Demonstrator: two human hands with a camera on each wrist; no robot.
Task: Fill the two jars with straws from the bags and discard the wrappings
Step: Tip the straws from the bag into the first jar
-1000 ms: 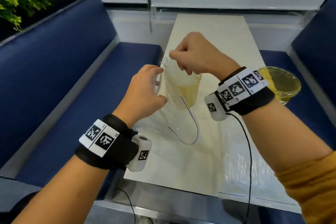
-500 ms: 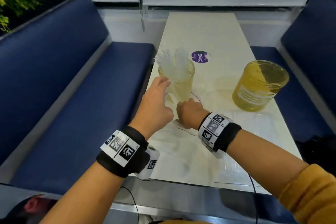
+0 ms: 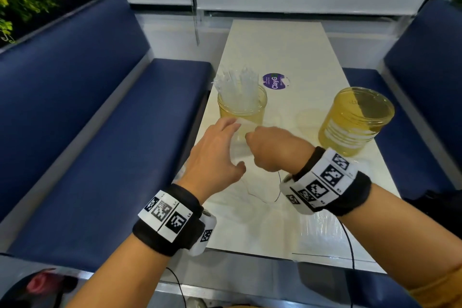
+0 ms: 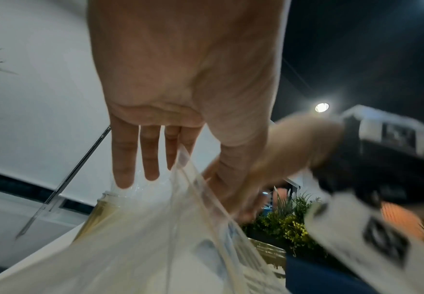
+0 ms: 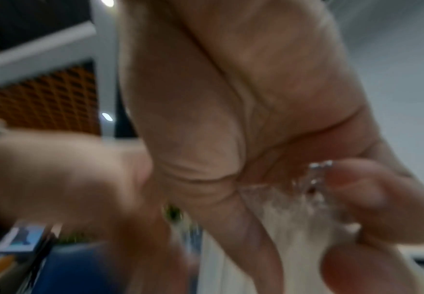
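Note:
On the left of the white table point(image 3: 287, 52) stands a yellow-tinted jar point(image 3: 241, 107) with a bunch of clear wrapped straws point(image 3: 237, 85) sticking out of it. A second yellow jar point(image 3: 355, 120) stands to the right with no straws in it. In front of the left jar, my right hand point(image 3: 265, 147) grips a limp clear bag point(image 3: 238, 142), its fingers curled round crumpled plastic point(image 5: 306, 191). My left hand point(image 3: 231, 144) has straight fingers point(image 4: 150, 159) that touch the bag's edge point(image 4: 180, 218).
Another clear plastic bag point(image 3: 322, 232) lies flat at the table's near right edge. A purple round sticker point(image 3: 273, 81) sits behind the jars. Blue benches point(image 3: 112, 157) point(image 3: 412, 112) flank the table. A thin black cable point(image 3: 350, 245) runs from my right wrist.
A second ago both hands held the bag raised at the left jar's mouth. Both have since dropped in front of that jar, the straws now stand in it, and the bag hangs limp.

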